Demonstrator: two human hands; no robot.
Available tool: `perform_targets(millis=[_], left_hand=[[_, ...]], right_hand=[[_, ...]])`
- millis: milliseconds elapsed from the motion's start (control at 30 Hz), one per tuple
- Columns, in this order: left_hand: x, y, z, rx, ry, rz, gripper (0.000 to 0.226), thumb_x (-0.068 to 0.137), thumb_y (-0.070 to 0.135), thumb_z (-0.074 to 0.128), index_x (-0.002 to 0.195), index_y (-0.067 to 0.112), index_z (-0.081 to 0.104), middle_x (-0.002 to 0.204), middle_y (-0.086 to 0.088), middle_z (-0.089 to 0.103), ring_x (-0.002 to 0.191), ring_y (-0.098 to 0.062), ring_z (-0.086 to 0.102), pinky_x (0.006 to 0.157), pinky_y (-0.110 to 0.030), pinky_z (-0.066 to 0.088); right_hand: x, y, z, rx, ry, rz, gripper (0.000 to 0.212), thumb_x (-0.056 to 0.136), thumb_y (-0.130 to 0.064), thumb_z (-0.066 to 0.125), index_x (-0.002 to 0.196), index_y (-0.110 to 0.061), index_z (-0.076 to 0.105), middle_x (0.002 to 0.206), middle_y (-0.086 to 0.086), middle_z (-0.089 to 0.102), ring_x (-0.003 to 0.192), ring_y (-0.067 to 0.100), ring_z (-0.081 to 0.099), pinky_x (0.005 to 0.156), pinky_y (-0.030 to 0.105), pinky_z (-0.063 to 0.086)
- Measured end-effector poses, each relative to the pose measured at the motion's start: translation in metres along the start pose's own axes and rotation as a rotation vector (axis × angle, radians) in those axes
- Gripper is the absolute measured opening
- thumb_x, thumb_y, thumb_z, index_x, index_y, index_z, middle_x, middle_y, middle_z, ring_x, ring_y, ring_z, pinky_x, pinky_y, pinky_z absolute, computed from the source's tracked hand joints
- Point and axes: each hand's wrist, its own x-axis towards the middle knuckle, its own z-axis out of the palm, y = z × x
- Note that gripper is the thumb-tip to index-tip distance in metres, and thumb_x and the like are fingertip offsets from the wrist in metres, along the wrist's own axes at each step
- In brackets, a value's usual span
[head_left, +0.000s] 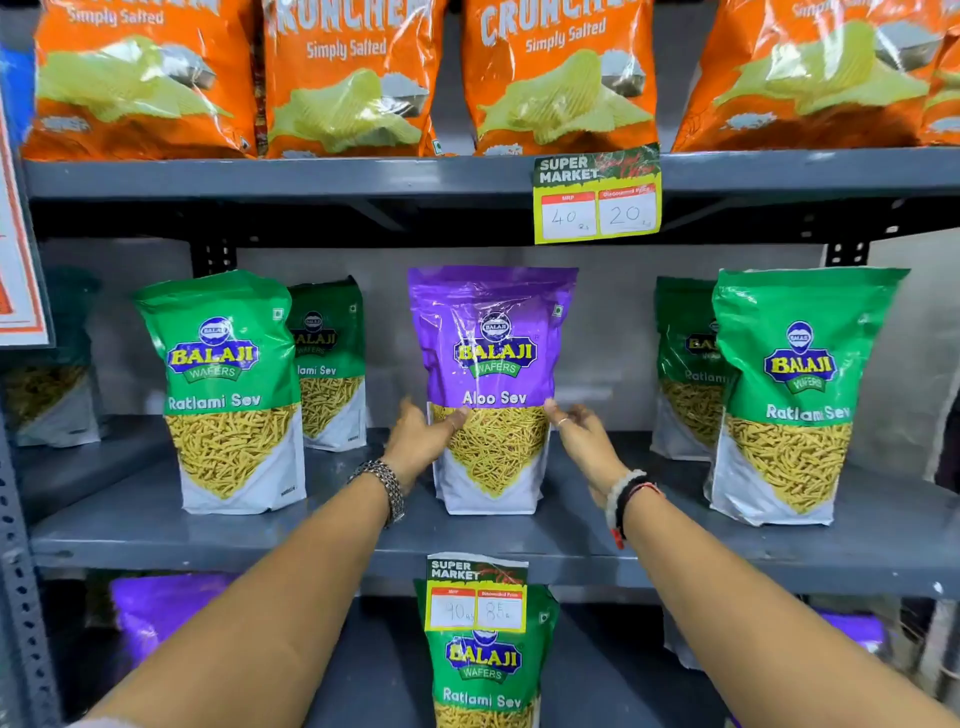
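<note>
Holding the purple bag (493, 358) on both sides: left hand (415, 439) curled round its left side with the thumb on the front, right hand (579, 436) pinching its right side. Standing up straight in the middle of the grey shelf (156, 535), a little back from the front edge. Well apart from the left green bag (234, 395) and the right green bag (795, 400).

This is a shop, a supermarket aisle. Grey metal shelves (311, 176) carry packaged snacks facing outward: orange crisp bags (348, 78) in a row on top, green pouches (234, 389) and a purple pouch (493, 338) below. Yellow price tags (597, 195) on the shelf edges read "SUPER MARKET", each with a regular and a discounted price.
</note>
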Motion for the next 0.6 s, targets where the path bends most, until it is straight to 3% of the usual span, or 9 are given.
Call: perform_targets(millis=[67,133,267,367,433,533,600], left_hand=[[0.001,-0.005,0.001,-0.122,-0.068,0.043,0.027,0.083,0.032,0.068,0.105,0.016,0.062,0.120,-0.010,0.066,0.111,-0.020,0.062,0.092,-0.026,0.045],[-0.002,-0.011,0.003,-0.210,-0.121,0.080,0.008,0.083,0.029,0.067,0.084,0.022,0.068,0.100,0.001,0.074,0.090,-0.005,0.068,0.079,-0.018,0.046],[-0.006,-0.017,0.003,-0.378,-0.088,0.059,0.010,0.080,0.025,0.070,0.087,0.019,0.069,0.074,0.014,0.075,0.074,0.001,0.068,0.071,-0.016,0.051],[-0.014,-0.022,-0.003,-0.453,0.014,0.041,0.010,0.076,0.023,0.074,0.081,0.020,0.066,0.079,0.007,0.072,0.077,-0.005,0.065,0.079,-0.024,0.050],[-0.025,-0.025,-0.011,-0.486,0.061,0.047,0.012,0.075,0.024,0.076,0.080,0.020,0.066,0.084,0.002,0.071,0.082,-0.010,0.064,0.086,-0.029,0.049],[-0.049,-0.030,-0.028,-0.547,0.146,0.058,0.015,0.073,0.027,0.076,0.082,0.020,0.066,0.093,-0.007,0.069,0.088,-0.018,0.061,0.089,-0.037,0.048],[-0.064,-0.030,-0.041,-0.544,0.211,0.085,0.015,0.073,0.029,0.077,0.080,0.021,0.066,0.091,-0.006,0.068,0.088,-0.017,0.060,0.089,-0.035,0.048]], right_hand=[[0.001,0.005,0.005,0.032,-0.084,-0.002,0.046,0.091,-0.025,0.052,0.117,0.013,0.047,0.126,0.015,0.058,0.116,0.021,0.055,0.089,0.021,0.043],[-0.001,0.015,0.009,0.047,-0.158,0.011,0.037,0.092,-0.024,0.051,0.112,0.006,0.056,0.124,0.017,0.061,0.106,0.017,0.062,0.078,0.011,0.049],[0.000,0.024,0.015,0.100,-0.053,-0.031,0.030,0.088,-0.019,0.058,0.108,0.003,0.059,0.108,0.015,0.066,0.084,0.010,0.064,0.066,0.008,0.051],[-0.007,0.023,0.021,0.145,-0.033,-0.076,0.023,0.083,-0.019,0.064,0.099,-0.003,0.063,0.096,0.011,0.068,0.068,-0.004,0.064,0.059,0.004,0.049],[-0.015,0.022,0.026,0.162,-0.053,-0.097,0.019,0.081,-0.022,0.066,0.095,-0.008,0.065,0.097,0.012,0.070,0.071,-0.003,0.066,0.066,0.009,0.051],[-0.031,0.018,0.038,0.179,-0.068,-0.092,0.019,0.078,-0.028,0.070,0.091,-0.014,0.066,0.101,0.014,0.072,0.084,0.012,0.066,0.084,0.026,0.053],[-0.044,0.014,0.048,0.194,-0.072,-0.093,0.020,0.076,-0.031,0.072,0.088,-0.016,0.066,0.101,0.012,0.072,0.086,0.013,0.066,0.085,0.027,0.052]])
